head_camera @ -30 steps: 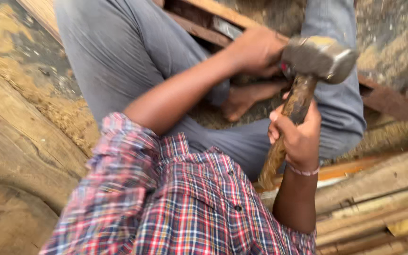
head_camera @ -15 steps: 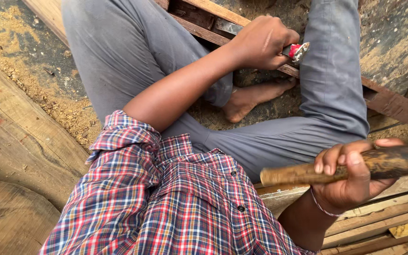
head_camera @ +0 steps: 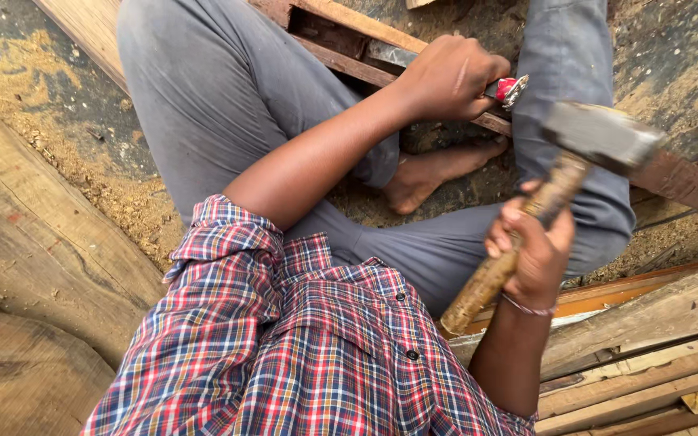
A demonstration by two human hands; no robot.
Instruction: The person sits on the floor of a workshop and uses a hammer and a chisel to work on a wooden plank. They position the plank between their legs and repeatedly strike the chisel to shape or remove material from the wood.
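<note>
1. Since half a second ago the hammer has swung from lying almost level at the right edge of the view to a raised, steeply tilted pose, its head now up beside the person's right knee; the left hand has stayed on the chisel.
2. Nearest the camera is the plaid shirt, red, blue and white, with dark buttons.
3. Just right of the shirt, the right hand is wrapped tight around the hammer's handle, about midway along it; a thin bracelet sits at the wrist.
4. That handle is rough, mottled brown wood; the head is a blocky grey steel piece, blurred.
5. Its long axis runs diagonally: butt end low and close to the shirt, head high and away, up and to the right.
6. Beyond the shirt lie grey trousers and a bare foot on sawdust-strewn ground.
7. Farther off, the left hand is closed around a chisel, of which only a red and silver-coloured end shows at the fist, pointing right.
8. Under that fist a reddish-brown wooden batten runs diagonally.
9. Left of the shirt lie heavy timber logs; right of it, stacked planks.
</note>
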